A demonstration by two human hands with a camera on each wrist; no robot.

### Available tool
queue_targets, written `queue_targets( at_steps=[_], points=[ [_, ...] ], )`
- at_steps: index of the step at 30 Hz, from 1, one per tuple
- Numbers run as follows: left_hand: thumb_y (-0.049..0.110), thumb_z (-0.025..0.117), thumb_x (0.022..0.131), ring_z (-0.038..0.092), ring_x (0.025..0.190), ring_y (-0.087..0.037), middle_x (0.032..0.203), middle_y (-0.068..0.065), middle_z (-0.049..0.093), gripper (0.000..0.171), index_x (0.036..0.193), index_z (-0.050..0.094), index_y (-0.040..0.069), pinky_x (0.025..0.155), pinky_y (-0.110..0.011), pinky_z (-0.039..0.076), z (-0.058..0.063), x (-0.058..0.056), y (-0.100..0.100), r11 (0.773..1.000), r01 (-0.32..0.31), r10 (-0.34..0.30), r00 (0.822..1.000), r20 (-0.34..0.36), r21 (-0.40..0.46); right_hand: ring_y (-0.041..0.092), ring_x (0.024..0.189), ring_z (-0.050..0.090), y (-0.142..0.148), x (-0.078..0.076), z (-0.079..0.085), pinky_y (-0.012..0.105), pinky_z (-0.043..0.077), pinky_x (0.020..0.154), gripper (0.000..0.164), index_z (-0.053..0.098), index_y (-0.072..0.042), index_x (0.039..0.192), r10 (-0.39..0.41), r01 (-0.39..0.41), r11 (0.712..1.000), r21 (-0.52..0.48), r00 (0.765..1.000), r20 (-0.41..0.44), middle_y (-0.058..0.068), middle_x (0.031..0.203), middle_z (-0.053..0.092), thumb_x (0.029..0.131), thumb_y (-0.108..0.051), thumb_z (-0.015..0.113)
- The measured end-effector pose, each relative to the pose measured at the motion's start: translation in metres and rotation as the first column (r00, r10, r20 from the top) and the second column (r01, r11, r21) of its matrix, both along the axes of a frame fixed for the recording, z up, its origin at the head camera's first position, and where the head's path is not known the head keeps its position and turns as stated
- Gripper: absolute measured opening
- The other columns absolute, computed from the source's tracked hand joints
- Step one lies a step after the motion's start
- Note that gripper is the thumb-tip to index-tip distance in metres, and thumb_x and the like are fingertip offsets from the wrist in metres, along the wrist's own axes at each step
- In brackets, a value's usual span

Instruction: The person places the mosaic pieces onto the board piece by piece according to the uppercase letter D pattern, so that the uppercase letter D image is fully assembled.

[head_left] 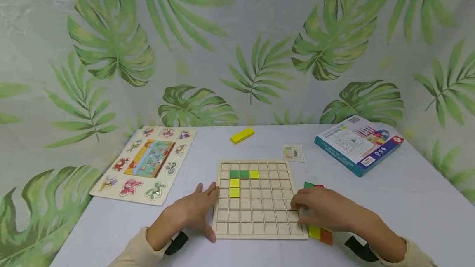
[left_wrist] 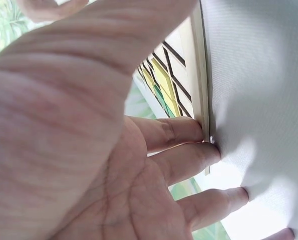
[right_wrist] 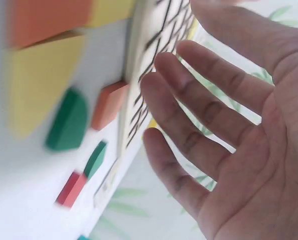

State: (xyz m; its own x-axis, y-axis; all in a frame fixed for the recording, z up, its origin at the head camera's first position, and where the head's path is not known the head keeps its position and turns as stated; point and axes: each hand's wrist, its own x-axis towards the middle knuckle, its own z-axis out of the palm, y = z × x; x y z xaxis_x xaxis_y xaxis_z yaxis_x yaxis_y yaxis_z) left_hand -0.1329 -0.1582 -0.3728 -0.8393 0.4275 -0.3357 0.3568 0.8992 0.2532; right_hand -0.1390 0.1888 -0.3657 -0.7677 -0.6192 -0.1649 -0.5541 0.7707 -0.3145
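A square wooden grid board (head_left: 256,217) lies on the table. Two green tiles (head_left: 239,174) and three yellow tiles (head_left: 234,193) sit in its upper left cells. My left hand (head_left: 194,209) rests against the board's left edge with fingers spread, the fingertips touching rim and table in the left wrist view. Over the right edge is my right hand (head_left: 324,207); its fingers are loosely bent, and the right wrist view shows nothing held. Near and partly under it lie loose tiles: yellow (head_left: 314,233), orange (head_left: 326,237), green (right_wrist: 68,120) and red (right_wrist: 71,189).
A wooden picture puzzle board (head_left: 174,137) lies at the left. Behind the grid are a yellow block (head_left: 242,135) and a small printed pattern card (head_left: 293,153). A game box (head_left: 358,143) sits at the back right, before a leaf-patterned curtain (head_left: 259,19).
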Motion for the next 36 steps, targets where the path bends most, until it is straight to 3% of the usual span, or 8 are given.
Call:
queue_targets(
  at_steps=[8, 17, 36],
  points=[
    [0.048, 0.092, 0.055, 0.023, 0.147, -0.053, 0.164, -0.019, 0.025, 0.126, 0.155, 0.031, 0.001, 0.11, -0.063, 0.037, 0.0, 0.001, 0.0, 1.0, 0.003, -0.003, 1.0, 0.003, -0.001, 0.007, 0.08, 0.051, 0.017, 0.01, -0.006, 0.026, 0.048, 0.07, 0.035, 0.066, -0.034, 0.098, -0.12, 0.116, 0.992, 0.04, 0.985, 0.121, -0.017, 0.087, 0.057, 0.073, -0.046, 0.087],
    [0.048, 0.092, 0.056, 0.022, 0.147, -0.053, 0.164, -0.018, 0.025, 0.126, 0.155, 0.03, 0.002, 0.11, -0.063, 0.037, 0.001, 0.001, 0.0, 1.0, 0.004, -0.004, 1.0, 0.004, 0.001, 0.004, 0.077, 0.049, 0.022, 0.011, -0.012, 0.024, 0.046, 0.069, 0.035, 0.062, -0.034, 0.093, -0.057, 0.053, 0.998, 0.044, 0.993, 0.103, -0.017, 0.082, 0.052, 0.072, -0.044, 0.088],
    [0.048, 0.093, 0.055, 0.022, 0.146, -0.055, 0.164, -0.02, 0.025, 0.126, 0.154, 0.031, 0.001, 0.11, -0.063, 0.036, 0.001, 0.001, -0.001, 1.0, 0.008, -0.008, 1.0, -0.003, 0.008, 0.003, 0.07, 0.051, 0.019, 0.014, -0.008, 0.021, 0.046, 0.064, 0.028, 0.063, -0.03, 0.09, -0.051, 0.049, 0.999, 0.017, 0.985, 0.164, -0.015, 0.075, 0.055, 0.076, -0.034, 0.087]
  ],
)
